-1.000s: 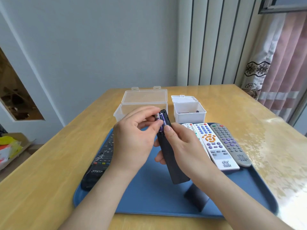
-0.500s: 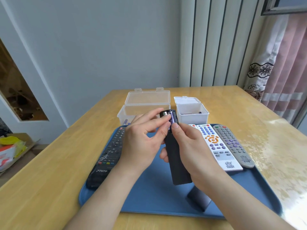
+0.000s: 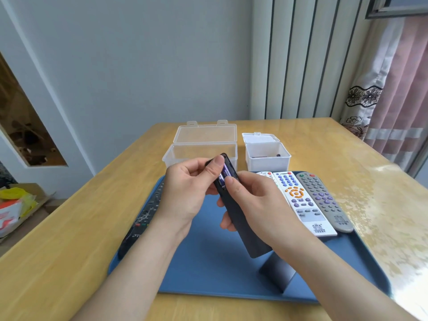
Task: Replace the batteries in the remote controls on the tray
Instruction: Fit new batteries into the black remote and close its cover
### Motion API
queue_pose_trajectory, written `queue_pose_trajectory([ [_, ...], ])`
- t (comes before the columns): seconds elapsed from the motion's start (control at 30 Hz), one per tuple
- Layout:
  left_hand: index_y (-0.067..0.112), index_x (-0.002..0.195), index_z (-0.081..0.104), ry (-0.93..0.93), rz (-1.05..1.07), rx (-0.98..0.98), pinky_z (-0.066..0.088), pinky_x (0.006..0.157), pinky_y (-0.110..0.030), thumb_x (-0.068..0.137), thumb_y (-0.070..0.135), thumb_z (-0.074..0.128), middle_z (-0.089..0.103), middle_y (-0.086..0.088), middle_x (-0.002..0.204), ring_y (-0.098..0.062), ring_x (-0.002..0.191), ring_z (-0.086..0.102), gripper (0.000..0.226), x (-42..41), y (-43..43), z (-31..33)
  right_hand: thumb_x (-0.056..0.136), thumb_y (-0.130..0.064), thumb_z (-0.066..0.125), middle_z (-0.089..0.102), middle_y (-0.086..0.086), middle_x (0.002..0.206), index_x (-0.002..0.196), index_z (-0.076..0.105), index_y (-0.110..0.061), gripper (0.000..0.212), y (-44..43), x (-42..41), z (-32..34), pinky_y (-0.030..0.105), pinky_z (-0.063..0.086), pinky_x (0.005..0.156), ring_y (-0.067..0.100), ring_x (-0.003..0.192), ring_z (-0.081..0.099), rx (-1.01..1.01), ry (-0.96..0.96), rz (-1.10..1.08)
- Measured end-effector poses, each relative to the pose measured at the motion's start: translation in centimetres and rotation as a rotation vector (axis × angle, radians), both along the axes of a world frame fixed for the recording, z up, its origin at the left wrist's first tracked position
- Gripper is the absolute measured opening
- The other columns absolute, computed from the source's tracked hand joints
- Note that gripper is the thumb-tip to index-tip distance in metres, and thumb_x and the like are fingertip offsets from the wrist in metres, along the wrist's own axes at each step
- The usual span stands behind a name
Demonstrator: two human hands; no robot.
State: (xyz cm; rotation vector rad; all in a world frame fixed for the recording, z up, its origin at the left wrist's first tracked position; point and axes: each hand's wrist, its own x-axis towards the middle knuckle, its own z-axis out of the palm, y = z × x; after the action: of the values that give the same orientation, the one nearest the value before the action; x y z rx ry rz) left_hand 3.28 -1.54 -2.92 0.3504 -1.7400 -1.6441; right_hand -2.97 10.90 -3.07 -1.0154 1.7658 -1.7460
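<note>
My left hand (image 3: 185,193) and right hand (image 3: 254,205) grip the black remote (image 3: 245,228) over the tray (image 3: 208,281); batteries (image 3: 223,176) going in, cover (image 3: 278,273) off; other remotes (image 3: 301,200) probably pending.

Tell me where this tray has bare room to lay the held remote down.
Bare blue tray lies in the middle, between the black remote at the left rim and the white remote, and along the near edge left of the battery cover. The right back is crowded: the grey remote lies close beside the white one.
</note>
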Motion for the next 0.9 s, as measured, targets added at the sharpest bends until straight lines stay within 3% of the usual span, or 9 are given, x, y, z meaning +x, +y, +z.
queue_pose_trajectory([
  [0.17,0.008,0.076,0.073,-0.022,0.037,-0.013,0.046,0.058,-0.028,0.088,0.018,0.066,0.066,-0.01,0.068,-0.021,0.062,0.054,0.016,0.1,-0.1,-0.1,0.1,-0.022,0.051,0.068,0.011,0.078,0.097,0.063,-0.006,0.021,0.0,-0.2,-0.3,0.039,0.058,0.058,0.028,0.056,0.067,0.023,-0.045,0.014],
  [0.27,0.006,0.085,0.072,-0.03,-0.014,-0.011,0.046,0.056,-0.031,0.09,0.016,0.064,0.066,-0.012,0.073,-0.023,0.06,0.054,0.014,0.2,0.4,0.2,0.1,-0.026,0.052,0.069,0.011,0.081,0.1,0.062,-0.006,0.023,0.1,-0.5,0.1,0.035,0.056,0.054,0.025,0.052,0.062,0.04,-0.109,0.077],
  [0.33,0.014,0.096,0.067,-0.051,-0.024,-0.029,0.048,0.054,-0.032,0.089,0.02,0.066,0.066,-0.005,0.074,-0.016,0.059,0.056,0.009,-0.2,0.8,0.2,0.1,-0.027,0.051,0.067,0.009,0.074,0.099,0.062,-0.009,0.022,0.4,-1.1,0.6,0.031,0.053,0.049,0.023,0.047,0.059,0.015,-0.101,0.051],
  [0.43,0.028,0.082,0.054,-0.202,0.052,-0.268,0.044,0.053,-0.03,0.07,0.046,0.076,0.055,0.007,0.066,-0.011,0.057,0.049,0.031,-0.5,1.6,-0.3,0.1,-0.026,0.052,0.066,0.007,0.064,0.092,0.061,-0.011,0.019,1.4,-3.0,1.1,0.029,0.05,0.047,0.02,0.043,0.056,-0.07,-0.147,-0.104],
  [0.53,0.022,0.066,0.061,-0.505,-0.138,-0.617,0.038,0.054,-0.025,0.064,0.058,0.075,0.051,0.014,0.051,-0.005,0.05,0.045,0.039,0.0,4.0,-0.6,0.1,-0.024,0.052,0.066,0.012,0.069,0.094,0.062,-0.009,0.019,2.3,-4.7,1.2,0.029,0.049,0.045,0.022,0.045,0.056,-0.103,-0.209,-0.196],
  [0.6,0.028,0.076,0.065,-0.679,-0.227,-0.869,0.04,0.057,-0.025,0.063,0.064,0.073,0.054,0.015,0.055,-0.003,0.055,0.048,0.039,0.2,5.8,-0.6,0.1,-0.022,0.053,0.066,0.013,0.07,0.098,0.063,-0.008,0.017,2.7,-5.3,1.1,0.029,0.049,0.045,0.024,0.046,0.056,-0.111,-0.237,-0.22],
  [0.67,0.04,0.1,0.064,-0.74,-0.283,-1.053,0.039,0.063,-0.027,0.063,0.068,0.071,0.051,0.014,0.066,-0.005,0.068,0.048,0.047,0.4,6.7,-1.0,0.099,-0.022,0.055,0.066,0.014,0.071,0.101,0.063,-0.007,0.018,2.9,-5.7,1.0,0.029,0.049,0.046,0.024,0.046,0.056,-0.106,-0.256,-0.234],
  [0.77,0.046,0.118,0.058,-0.753,-0.443,-1.073,0.045,0.07,-0.026,0.068,0.064,0.071,0.053,0.012,0.076,-0.005,0.075,0.05,0.054,0.3,6.6,-1.2,0.097,-0.023,0.057,0.066,0.015,0.072,0.104,0.064,-0.006,0.02,3.0,-5.9,0.8,0.03,0.049,0.048,0.025,0.047,0.057,-0.086,-0.265,-0.227],
  [0.9,0.038,0.099,0.06,-0.753,-0.479,-1.021,0.043,0.067,-0.022,0.067,0.054,0.078,0.052,0.013,0.085,0.0,0.071,0.05,0.041,0.3,5.4,-1.0,0.098,-0.027,0.055,0.067,0.014,0.071,0.1,0.062,-0.006,0.022,2.7,-5.4,0.9,0.03,0.05,0.05,0.024,0.048,0.056,-0.036,-0.321,-0.17],
])
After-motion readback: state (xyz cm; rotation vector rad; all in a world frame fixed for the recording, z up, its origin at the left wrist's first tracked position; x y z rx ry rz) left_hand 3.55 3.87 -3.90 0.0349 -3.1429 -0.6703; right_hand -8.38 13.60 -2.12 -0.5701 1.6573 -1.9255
